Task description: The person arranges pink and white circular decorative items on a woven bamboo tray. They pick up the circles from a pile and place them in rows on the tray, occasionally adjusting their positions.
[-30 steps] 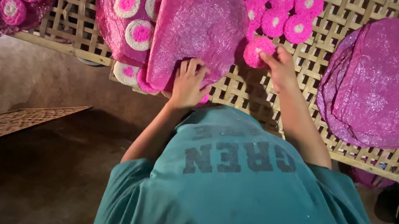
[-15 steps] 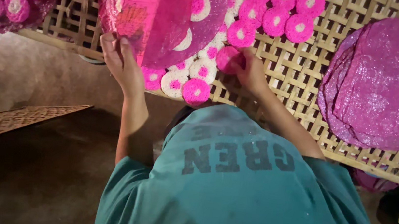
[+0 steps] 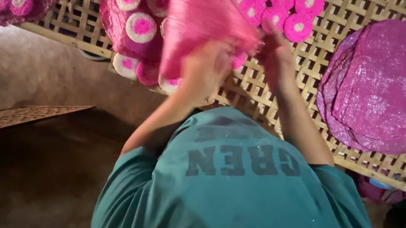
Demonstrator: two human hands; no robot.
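Both hands meet on a thin pink sheet point(image 3: 198, 18) lifted above a woven bamboo rack point(image 3: 286, 82). The left hand point(image 3: 204, 74) is clenched around the sheet's lower, gathered end, and the right hand point(image 3: 274, 53) pinches the same bunched edge just beside it, fingers point(image 3: 266, 40) closed on the material. From the fingers the sheet fans up and away toward the far side of the rack, its long axis running from the grip outward and slightly to the left; both hands touch it, the left more fully wrapped. Under the sheet, beyond and left of the left fingers, lies a round pink mat point(image 3: 121, 30) covered with pink-and-white discs point(image 3: 141, 26). More pink discs point(image 3: 284, 12) lie on the rack just beyond the right fingers. Well off to the right of the right hand sits a stack of round purple-pink sheets point(image 3: 386, 88). The person wears a teal shirt point(image 3: 234, 198).
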